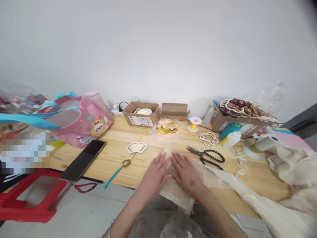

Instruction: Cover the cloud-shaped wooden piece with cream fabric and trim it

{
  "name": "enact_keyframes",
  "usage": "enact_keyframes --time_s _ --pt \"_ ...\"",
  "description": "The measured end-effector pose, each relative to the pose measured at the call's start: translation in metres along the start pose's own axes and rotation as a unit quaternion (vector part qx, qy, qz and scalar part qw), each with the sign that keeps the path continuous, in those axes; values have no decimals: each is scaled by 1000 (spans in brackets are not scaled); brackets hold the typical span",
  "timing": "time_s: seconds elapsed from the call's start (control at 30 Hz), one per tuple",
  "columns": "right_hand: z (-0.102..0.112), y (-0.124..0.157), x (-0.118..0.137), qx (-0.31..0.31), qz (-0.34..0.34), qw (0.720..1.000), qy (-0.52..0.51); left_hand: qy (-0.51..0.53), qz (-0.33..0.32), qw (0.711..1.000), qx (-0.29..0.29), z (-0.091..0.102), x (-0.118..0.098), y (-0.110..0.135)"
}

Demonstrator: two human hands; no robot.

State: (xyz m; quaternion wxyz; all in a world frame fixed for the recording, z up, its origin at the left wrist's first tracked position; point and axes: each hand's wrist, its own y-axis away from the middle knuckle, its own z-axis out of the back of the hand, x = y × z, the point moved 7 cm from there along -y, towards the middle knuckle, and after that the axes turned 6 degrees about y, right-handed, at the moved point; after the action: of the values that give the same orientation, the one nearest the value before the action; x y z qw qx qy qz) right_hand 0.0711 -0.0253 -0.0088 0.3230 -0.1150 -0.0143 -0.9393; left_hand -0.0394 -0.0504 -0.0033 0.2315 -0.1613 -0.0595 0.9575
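My left hand (pixel 156 170) and my right hand (pixel 185 170) lie flat, palms down and side by side, on a thin cream cloth (pixel 170 195) at the table's front edge. The fingers of both are stretched out. Frayed threads hang from the cloth's lower edge. To the right of my right hand rest black-handled scissors (pixel 206 157), blades pointing left. Left of my left hand lies a fan-shaped cut-out ornament (pixel 136 148) with a yellow cord on top and a blue tassel (pixel 113 177) below. What my palms cover is hidden.
At the back stand a cardboard box (pixel 141 119), a bag of yellow cords (pixel 167 128), a yellow thread spool (pixel 193 124) and a fuller box (pixel 235 120). A white glue bottle (pixel 230 140) stands right. A phone (pixel 84 160) and pink bag (pixel 84 124) lie left, above a red stool (pixel 32 198).
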Motion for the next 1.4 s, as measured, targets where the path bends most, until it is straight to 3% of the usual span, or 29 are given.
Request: enact_keyframes --time_s 0.13,0.4,0.73,1.07,1.4 --pt "2 0 0 0 4 1000 -1 -41 2 999 1 -12 -6 -1" --pt "0 -1 -3 -2 -31 999 14 -74 22 997 9 -8 -6 0" --pt "-1 0 -4 -24 -35 999 7 -3 46 999 -11 -2 -1 -6" --pt "2 3 -12 -13 -62 998 12 -25 -33 999 14 -14 -4 -25" --pt "5 7 -18 -39 -63 997 -1 -53 12 998 -16 -13 -2 -23"
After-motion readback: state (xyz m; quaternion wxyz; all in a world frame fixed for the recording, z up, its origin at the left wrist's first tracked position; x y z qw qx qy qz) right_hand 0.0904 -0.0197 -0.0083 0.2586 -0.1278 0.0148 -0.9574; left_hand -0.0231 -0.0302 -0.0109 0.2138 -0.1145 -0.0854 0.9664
